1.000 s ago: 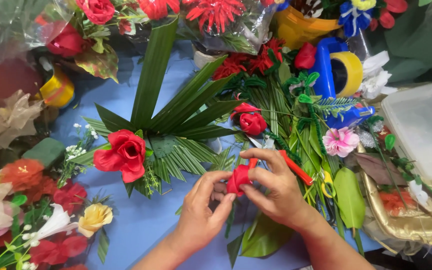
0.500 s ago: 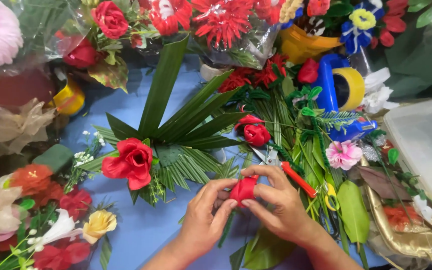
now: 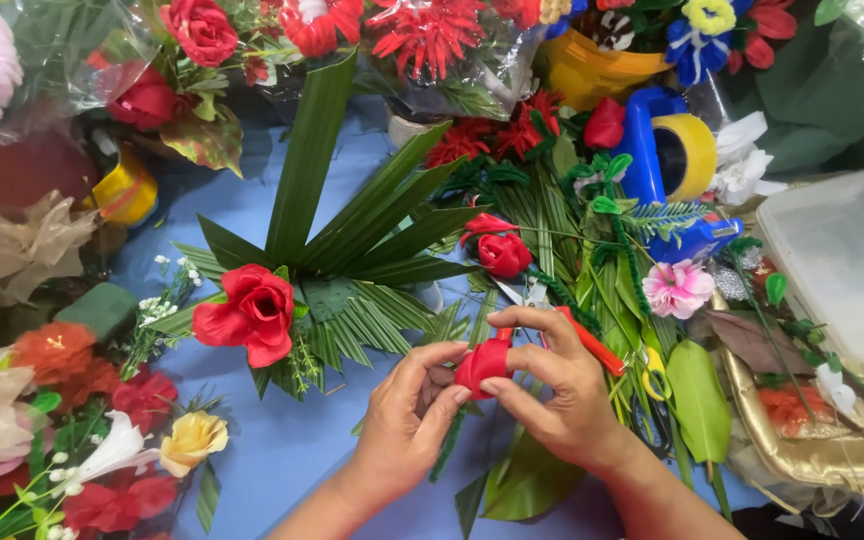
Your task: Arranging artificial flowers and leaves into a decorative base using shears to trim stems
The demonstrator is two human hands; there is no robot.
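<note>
Small red rosebud (image 3: 483,365), petals tightly wrapped, pinched upright between both hands' fingertips, at five o'clock from the open red rose (image 3: 248,313).

both hands low center, left hand (image 3: 404,420) and right hand (image 3: 560,392) fingertips pinched together, forearms angled in

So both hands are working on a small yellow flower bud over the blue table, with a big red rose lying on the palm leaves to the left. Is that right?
Not quite: the bud pinched between the left hand and the right hand is red, not yellow, as the head view shows. The rest holds: both hands work over the blue table, and a big red rose lies on the palm leaves to the left.
</note>
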